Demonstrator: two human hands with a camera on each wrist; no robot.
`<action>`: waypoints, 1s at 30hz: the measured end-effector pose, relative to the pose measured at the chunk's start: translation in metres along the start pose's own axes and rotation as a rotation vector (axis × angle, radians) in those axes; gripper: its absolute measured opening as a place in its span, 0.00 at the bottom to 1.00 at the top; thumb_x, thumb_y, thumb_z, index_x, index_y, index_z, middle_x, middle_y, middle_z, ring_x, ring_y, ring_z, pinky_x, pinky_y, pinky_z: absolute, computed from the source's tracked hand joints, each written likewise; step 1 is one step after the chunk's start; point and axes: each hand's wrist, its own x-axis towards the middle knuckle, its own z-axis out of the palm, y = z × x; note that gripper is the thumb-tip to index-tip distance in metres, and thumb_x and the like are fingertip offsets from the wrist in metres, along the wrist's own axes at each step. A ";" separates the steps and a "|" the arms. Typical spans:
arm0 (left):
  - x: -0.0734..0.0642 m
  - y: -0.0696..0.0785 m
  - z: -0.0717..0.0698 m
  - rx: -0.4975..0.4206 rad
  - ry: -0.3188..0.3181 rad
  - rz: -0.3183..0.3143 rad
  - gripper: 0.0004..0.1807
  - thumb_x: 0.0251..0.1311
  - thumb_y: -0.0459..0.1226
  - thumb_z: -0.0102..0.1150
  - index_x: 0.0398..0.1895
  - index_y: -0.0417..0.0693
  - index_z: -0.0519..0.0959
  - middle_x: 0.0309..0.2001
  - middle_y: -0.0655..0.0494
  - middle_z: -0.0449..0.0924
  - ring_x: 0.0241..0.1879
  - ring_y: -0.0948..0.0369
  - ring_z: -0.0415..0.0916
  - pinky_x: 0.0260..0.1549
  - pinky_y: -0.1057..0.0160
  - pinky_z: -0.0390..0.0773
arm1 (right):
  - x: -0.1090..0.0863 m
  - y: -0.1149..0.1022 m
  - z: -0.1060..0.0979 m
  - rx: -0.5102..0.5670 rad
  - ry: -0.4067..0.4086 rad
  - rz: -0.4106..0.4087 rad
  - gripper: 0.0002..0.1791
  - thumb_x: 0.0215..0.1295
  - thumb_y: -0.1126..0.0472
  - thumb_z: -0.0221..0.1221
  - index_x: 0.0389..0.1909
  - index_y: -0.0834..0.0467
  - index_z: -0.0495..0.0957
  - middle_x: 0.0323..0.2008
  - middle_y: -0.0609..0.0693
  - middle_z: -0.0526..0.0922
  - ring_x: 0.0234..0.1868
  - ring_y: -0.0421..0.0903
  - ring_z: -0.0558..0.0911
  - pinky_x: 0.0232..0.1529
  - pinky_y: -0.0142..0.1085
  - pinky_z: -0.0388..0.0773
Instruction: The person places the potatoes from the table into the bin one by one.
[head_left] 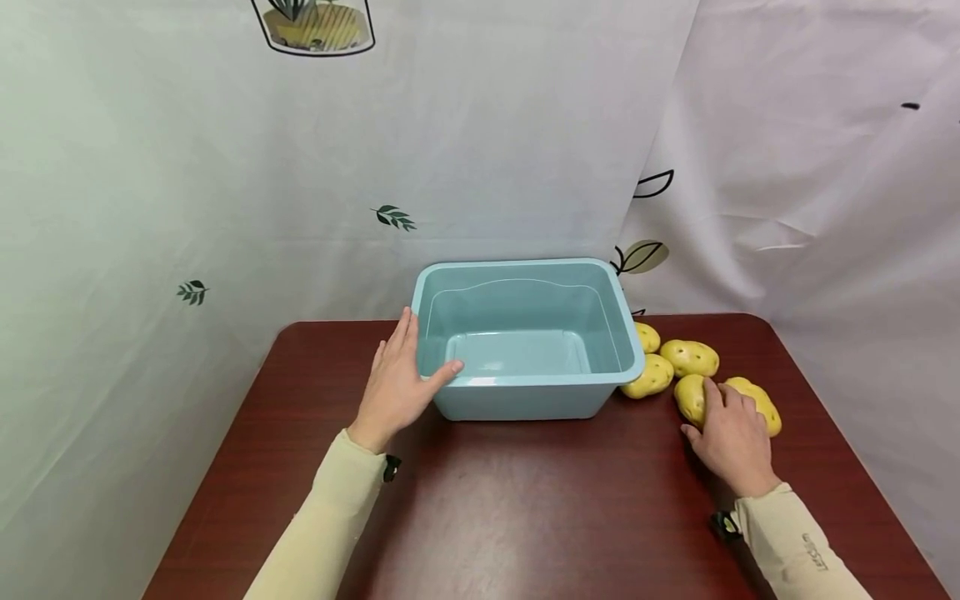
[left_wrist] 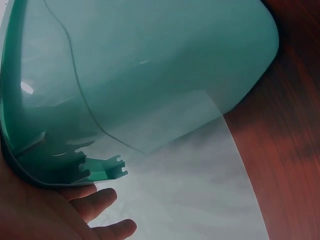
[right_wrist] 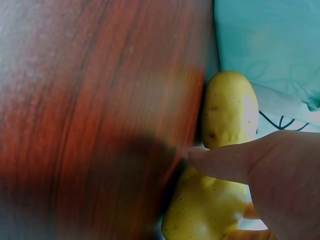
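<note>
A light blue plastic basin [head_left: 525,400] stands on the table. My left hand [head_left: 397,379] rests against its left end, fingers straight along the outside and thumb over the front corner of the rim. In the left wrist view the fingers [left_wrist: 100,205] show beneath the rim. To the right of the basin, my right hand [head_left: 731,437] holds a yellow potato [head_left: 688,397], thumb on the near side and fingers curled over it. Another potato [head_left: 759,404] lies just right of that hand, partly hidden by it. The right wrist view shows the gripped potato [right_wrist: 207,207] beside another potato [right_wrist: 230,110].
More potatoes lie by the basin's right end: one behind [head_left: 690,358], one at its side [head_left: 648,377] and one [head_left: 647,337] partly hidden by the rim. The dark red table [head_left: 495,508] ends at a patterned pale cloth [head_left: 510,167] at the back.
</note>
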 end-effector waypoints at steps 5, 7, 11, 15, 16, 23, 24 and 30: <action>0.000 0.000 0.001 -0.005 0.008 0.004 0.62 0.58 0.73 0.52 0.80 0.39 0.45 0.81 0.52 0.36 0.79 0.52 0.39 0.74 0.43 0.41 | 0.000 0.000 0.001 -0.003 0.048 -0.012 0.47 0.41 0.67 0.76 0.62 0.80 0.65 0.51 0.81 0.69 0.48 0.78 0.69 0.43 0.68 0.68; 0.000 0.000 0.001 -0.006 0.012 0.002 0.62 0.58 0.73 0.52 0.80 0.39 0.45 0.81 0.52 0.37 0.79 0.52 0.40 0.74 0.43 0.42 | 0.000 0.000 0.002 -0.004 0.070 -0.024 0.47 0.38 0.69 0.77 0.61 0.81 0.65 0.50 0.81 0.70 0.48 0.79 0.69 0.43 0.68 0.68; -0.001 0.000 0.002 -0.014 0.022 -0.006 0.62 0.58 0.72 0.53 0.80 0.38 0.46 0.81 0.52 0.37 0.79 0.51 0.41 0.74 0.44 0.44 | -0.001 0.001 0.004 -0.014 0.107 -0.053 0.47 0.35 0.73 0.76 0.60 0.83 0.65 0.49 0.82 0.71 0.46 0.79 0.70 0.42 0.68 0.69; -0.001 0.000 0.003 -0.034 0.032 -0.012 0.62 0.58 0.71 0.54 0.80 0.39 0.47 0.81 0.50 0.39 0.79 0.49 0.43 0.73 0.43 0.46 | -0.002 0.002 0.006 -0.024 0.122 -0.064 0.45 0.36 0.74 0.74 0.58 0.85 0.65 0.49 0.82 0.71 0.46 0.79 0.69 0.41 0.67 0.71; -0.001 0.000 0.003 -0.038 0.034 -0.014 0.61 0.58 0.71 0.54 0.80 0.39 0.47 0.81 0.50 0.39 0.78 0.48 0.44 0.73 0.43 0.46 | -0.002 0.002 0.006 -0.024 0.124 -0.063 0.44 0.36 0.74 0.73 0.58 0.85 0.65 0.49 0.82 0.71 0.46 0.79 0.69 0.41 0.67 0.71; -0.002 0.001 0.004 -0.049 0.047 -0.023 0.61 0.58 0.71 0.55 0.80 0.40 0.48 0.81 0.52 0.39 0.78 0.47 0.46 0.72 0.41 0.48 | -0.002 0.004 0.007 -0.013 0.132 -0.055 0.44 0.39 0.71 0.76 0.58 0.83 0.67 0.49 0.81 0.72 0.47 0.78 0.70 0.40 0.67 0.72; -0.002 0.001 0.004 -0.051 0.047 -0.022 0.61 0.58 0.71 0.55 0.80 0.40 0.47 0.81 0.52 0.39 0.78 0.47 0.46 0.72 0.41 0.48 | -0.003 0.004 0.006 -0.011 0.126 -0.047 0.44 0.39 0.70 0.76 0.58 0.83 0.67 0.49 0.80 0.71 0.47 0.77 0.70 0.40 0.67 0.72; -0.002 0.001 0.003 -0.060 0.048 -0.018 0.60 0.58 0.70 0.56 0.80 0.39 0.48 0.81 0.50 0.40 0.77 0.45 0.47 0.72 0.41 0.49 | -0.004 0.002 0.004 0.001 0.076 -0.013 0.44 0.46 0.65 0.76 0.61 0.81 0.66 0.51 0.79 0.70 0.50 0.76 0.70 0.40 0.68 0.72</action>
